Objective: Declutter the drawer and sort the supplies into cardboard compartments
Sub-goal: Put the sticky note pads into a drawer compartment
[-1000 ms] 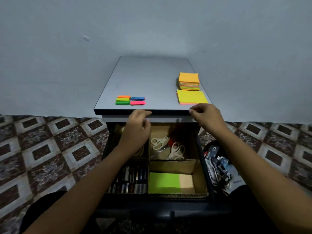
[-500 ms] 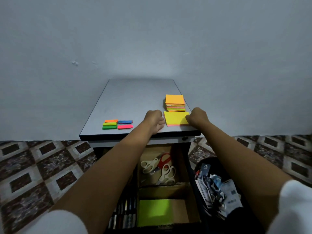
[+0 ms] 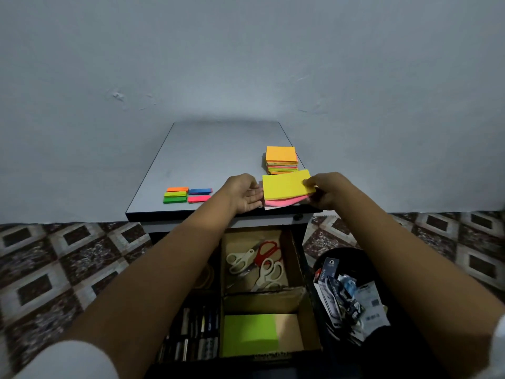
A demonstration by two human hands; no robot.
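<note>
One square yellow paper pad (image 3: pixel 285 186): right hand (image 3: pixel 328 191) pinches it, flat left hand (image 3: pixel 243 194) touches.

Right hand (image 3: pixel 326 191) pinching yellow sticky pad (image 3: pixel 285 185), left hand (image 3: pixel 243 193) touching its edge, open drawer (image 3: pixel 299 269) below

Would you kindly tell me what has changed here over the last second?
Both hands moved up from the desk edge to the yellow pad: the right hand now pinches and lifts its right side, the open left hand touches its left edge. Orange stack, flags and scissors stayed put.
</note>
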